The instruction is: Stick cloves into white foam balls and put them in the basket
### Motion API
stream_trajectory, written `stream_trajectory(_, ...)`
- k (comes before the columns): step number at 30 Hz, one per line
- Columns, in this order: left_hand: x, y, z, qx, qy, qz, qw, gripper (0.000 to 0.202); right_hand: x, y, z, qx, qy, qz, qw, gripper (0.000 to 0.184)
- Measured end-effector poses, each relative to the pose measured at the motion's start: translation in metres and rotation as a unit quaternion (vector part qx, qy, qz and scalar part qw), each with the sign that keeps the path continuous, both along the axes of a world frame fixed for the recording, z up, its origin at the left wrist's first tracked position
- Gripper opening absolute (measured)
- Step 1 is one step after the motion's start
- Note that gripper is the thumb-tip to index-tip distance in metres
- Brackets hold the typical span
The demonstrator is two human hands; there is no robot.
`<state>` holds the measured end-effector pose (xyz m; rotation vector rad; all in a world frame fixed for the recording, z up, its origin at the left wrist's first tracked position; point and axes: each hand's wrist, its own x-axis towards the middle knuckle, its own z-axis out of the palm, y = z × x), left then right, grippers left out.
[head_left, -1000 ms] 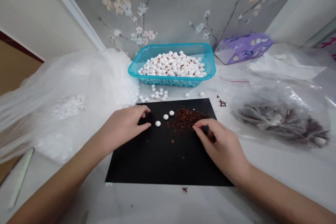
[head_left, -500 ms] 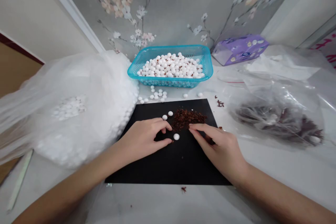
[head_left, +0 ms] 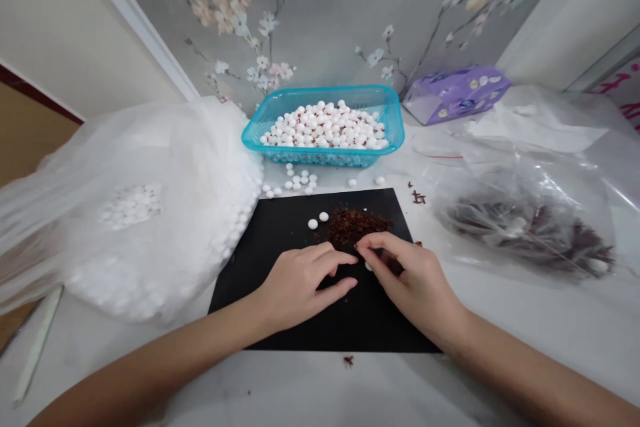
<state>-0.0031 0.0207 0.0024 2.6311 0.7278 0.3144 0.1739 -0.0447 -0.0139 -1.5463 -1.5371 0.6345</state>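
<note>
Both my hands rest on a black mat [head_left: 280, 240] on the white table. My left hand [head_left: 300, 283] lies palm down with the fingers loosely curled; the forefinger and thumb are apart, pointing right, with nothing between them. My right hand [head_left: 415, 280] has its thumb and forefinger pinched together at the near edge of a pile of small brown bits [head_left: 357, 221]. One white bead [head_left: 369, 267] shows just under those fingers, between the two hands. Two more white beads [head_left: 317, 220] lie left of the pile.
A blue basket [head_left: 320, 155] full of white beads stands behind the mat, with loose beads [head_left: 297, 181] before it. A big clear bag of white beads [head_left: 150, 227] fills the left. A clear bag of brown pieces [head_left: 530, 230] lies right, a purple tissue pack [head_left: 455, 93] behind it.
My left hand has slid right and nearer across the mat, bringing one white bead along to my right hand. The right hand's fingertips have closed into a pinch over it.
</note>
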Motion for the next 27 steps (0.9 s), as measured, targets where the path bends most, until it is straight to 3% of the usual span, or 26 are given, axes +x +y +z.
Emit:
stream_trajectory(3, -0.001, -0.002, -0.002, 0.045, -0.037, -0.008, 0.998, 0.018, -0.005, -0.002, 0.0, -0.024, 0.086, -0.016, 0.996, 0.007)
stream_trajectory(8, 0.001, -0.004, -0.002, 0.088, -0.033, -0.002, 0.996, 0.012, -0.009, 0.0, 0.004, -0.066, 0.169, 0.038, 0.983, 0.011)
stream_trajectory(11, 0.001, -0.003, -0.003, 0.078, -0.035, 0.017, 0.996, 0.011, -0.006, 0.001, 0.006, -0.061, 0.189, -0.008, 0.98, 0.012)
stream_trajectory(14, 0.001, -0.003, -0.004, 0.068, -0.029, 0.024, 0.997, 0.016, -0.002, 0.002, 0.006, -0.017, 0.12, -0.061, 0.991, 0.009)
stream_trajectory(18, 0.0, -0.002, -0.006, 0.059, 0.006, 0.023, 0.998, 0.022, 0.003, 0.003, 0.005, 0.051, -0.021, -0.028, 0.998, 0.009)
stream_trajectory(27, 0.003, 0.002, -0.003, -0.036, -0.007, 0.067, 0.997, 0.02, 0.003, 0.004, 0.0, 0.009, -0.117, 0.064, 0.991, 0.015)
